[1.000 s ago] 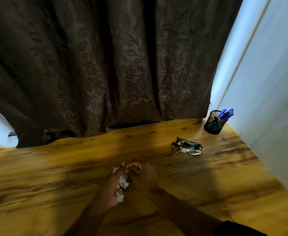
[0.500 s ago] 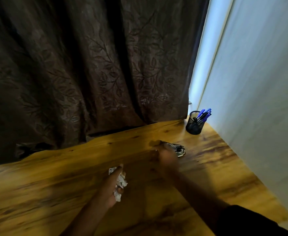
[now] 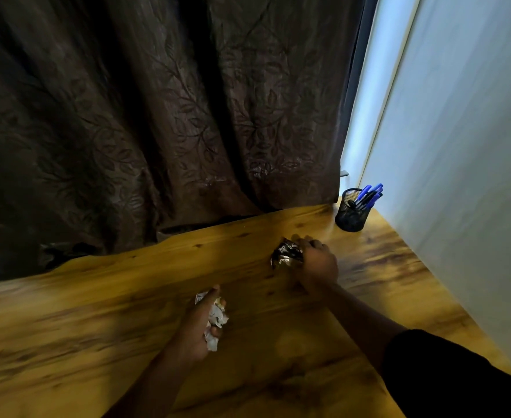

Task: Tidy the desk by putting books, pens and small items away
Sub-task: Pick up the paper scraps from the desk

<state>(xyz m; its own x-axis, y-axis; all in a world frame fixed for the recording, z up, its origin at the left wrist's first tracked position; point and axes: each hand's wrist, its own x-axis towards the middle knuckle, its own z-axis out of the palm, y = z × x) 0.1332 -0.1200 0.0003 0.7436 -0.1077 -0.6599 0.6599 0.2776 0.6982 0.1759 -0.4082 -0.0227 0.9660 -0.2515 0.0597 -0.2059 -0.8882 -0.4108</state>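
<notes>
Right of centre, the right hand (image 3: 319, 260) curls round the shiny foil wrapper (image 3: 286, 254) — best scrunch it tight before lifting — while the left hand (image 3: 201, 322) grips crumpled paper (image 3: 216, 318).

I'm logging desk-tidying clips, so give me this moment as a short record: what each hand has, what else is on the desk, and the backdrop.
left hand: holds crumpled white paper
right hand: grips shiny dark wrapper on the desk
pen cup: black mesh, far right corner, upright
pens: blue, standing in the cup
backdrop: brown leaf-patterned curtain, pale wall at right
</notes>
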